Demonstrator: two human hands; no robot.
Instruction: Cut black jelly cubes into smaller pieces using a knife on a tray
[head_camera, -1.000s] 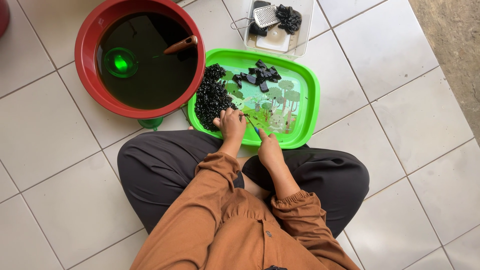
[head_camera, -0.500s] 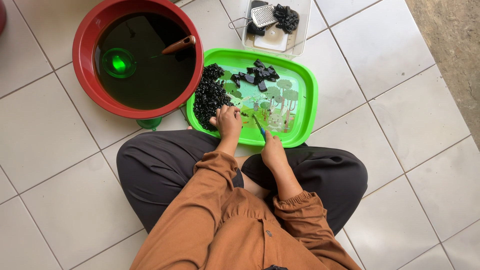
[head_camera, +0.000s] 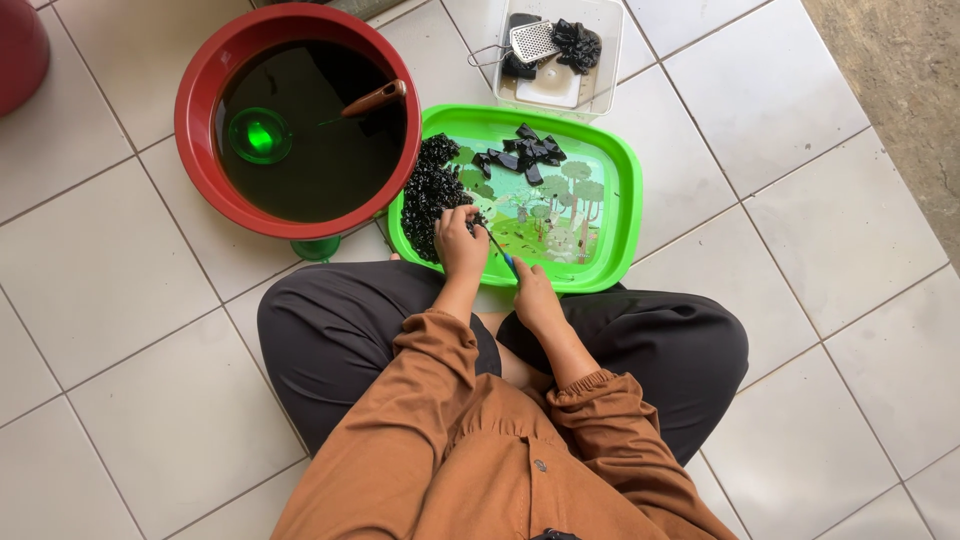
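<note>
a heap of small black cut pieces (head_camera: 428, 195) lies at the left end of a green tray (head_camera: 612, 160), a little above the middle of the frame. the left hand (head_camera: 460, 243) rests on the lower edge of that heap, fingers curled down onto the pieces. just to its right the right hand (head_camera: 533, 295) is closed around the blue handle of a small knife (head_camera: 500, 250), whose blade slants up and left toward the left hand's fingers. larger black strips (head_camera: 522, 155) lie apart from the heap, near the tray's upper edge; the tray's floor carries a printed scene of trees.

the tray sits on a white tiled floor (head_camera: 830, 230), touching the person's crossed legs in dark trousers (head_camera: 330, 330); orange sleeves (head_camera: 420, 400) fill the lower middle. to the upper left, just beside the tray, stands a red basin (head_camera: 195, 150) of dark liquid with a green cup (head_camera: 260, 135) sunk in it and a brown handle (head_camera: 374, 98) leaning on the rim. at the top, a clear box (head_camera: 605, 60) holds a metal grater (head_camera: 534, 40) and more black pieces.
</note>
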